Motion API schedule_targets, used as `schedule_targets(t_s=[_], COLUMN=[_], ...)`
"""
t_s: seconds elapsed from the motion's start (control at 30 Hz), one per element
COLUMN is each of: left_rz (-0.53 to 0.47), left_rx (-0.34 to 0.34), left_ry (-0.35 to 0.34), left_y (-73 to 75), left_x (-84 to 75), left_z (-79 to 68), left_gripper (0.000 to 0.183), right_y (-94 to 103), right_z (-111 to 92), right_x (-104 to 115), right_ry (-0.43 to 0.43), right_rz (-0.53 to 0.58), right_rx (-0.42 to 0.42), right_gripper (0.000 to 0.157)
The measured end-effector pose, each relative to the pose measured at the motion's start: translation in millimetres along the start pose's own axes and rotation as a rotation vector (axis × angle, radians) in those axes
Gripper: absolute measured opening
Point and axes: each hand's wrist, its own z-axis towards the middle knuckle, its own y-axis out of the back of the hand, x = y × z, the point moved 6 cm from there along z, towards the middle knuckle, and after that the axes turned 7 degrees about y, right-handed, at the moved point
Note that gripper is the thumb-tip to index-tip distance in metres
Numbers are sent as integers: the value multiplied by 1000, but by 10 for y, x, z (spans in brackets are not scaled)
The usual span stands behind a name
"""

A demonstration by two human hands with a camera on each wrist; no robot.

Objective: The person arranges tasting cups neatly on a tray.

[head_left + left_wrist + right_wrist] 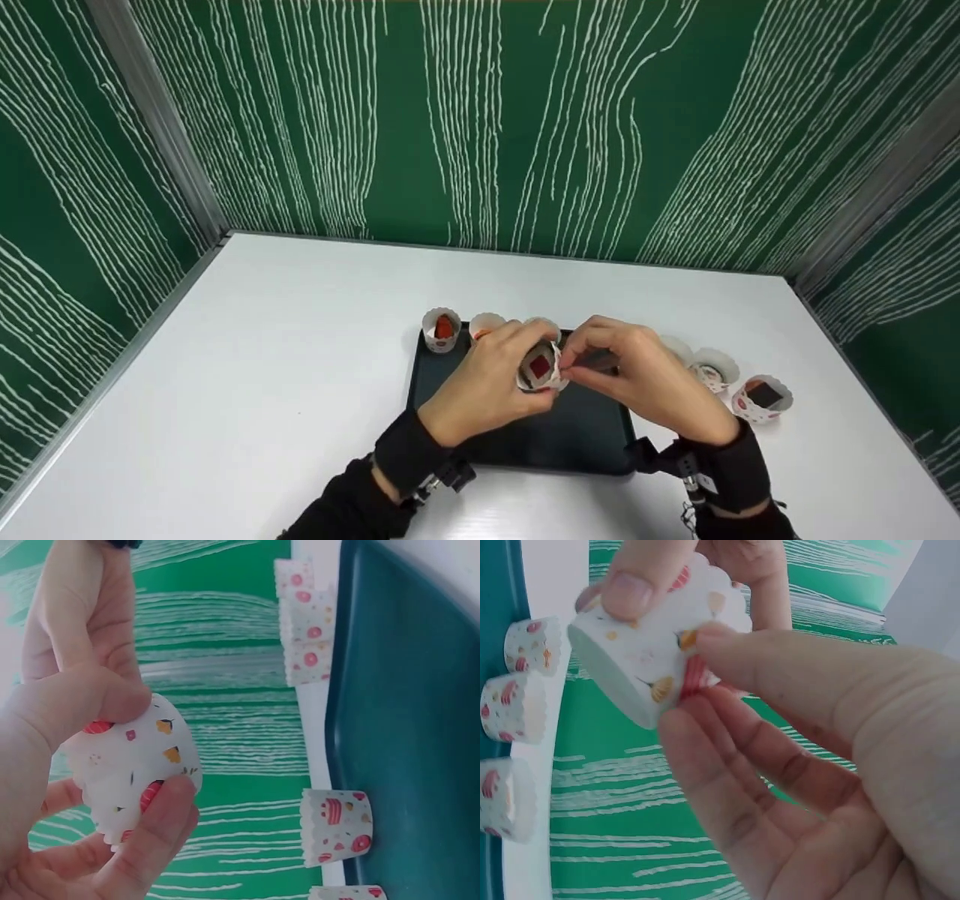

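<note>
Bright, even light, seemingly from above, floods the white worktop [187, 420] on my remote head feed, with pale glare pooling at its near edge and soft shadow below the lower right of the dark tray [525, 450]. The green walls [405, 112] read deeper in tone, and wide-angle perspective tilts them at both sides. Both wrist views reach me hazier and cooler, contrast thin, the greens more vivid. On the right, the foreground right hand [817, 832] looks soft-edged, shaded toward the palm, while the print on the pale paper cup [656, 652] stays readable, its fine detail slightly smeared.
</note>
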Motion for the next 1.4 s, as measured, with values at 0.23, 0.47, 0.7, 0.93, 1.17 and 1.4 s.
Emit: schedule_targets(t_s=[0.23, 0.47, 0.7, 0.93, 1.17, 1.4], left_rz=[96, 152, 234, 332, 381, 397], left_rx=[138, 249, 306, 337, 386, 417], left_ry=[14, 31, 8, -13, 12, 25], left_y=[-47, -197, -375, -579, -794, -949], left_x=[-64, -57, -69, -89, 26, 80], left_z=[185, 453, 761, 1051, 1229, 1270], left_gripper=[53, 54, 52, 49, 40, 21], right_y=[245, 548, 737, 894, 916, 962], right_z=[-133, -320, -489, -624, -641, -678], right_x=[89, 213, 296, 313, 329, 298], right_ry=[-12, 9, -48, -121, -78, -64], right_rz=[-23, -32, -34, -57, -38, -38], right_rx=[-16, -144, -194, -215, -221, -245], right_gripper=[11, 20, 22, 21, 23, 25])
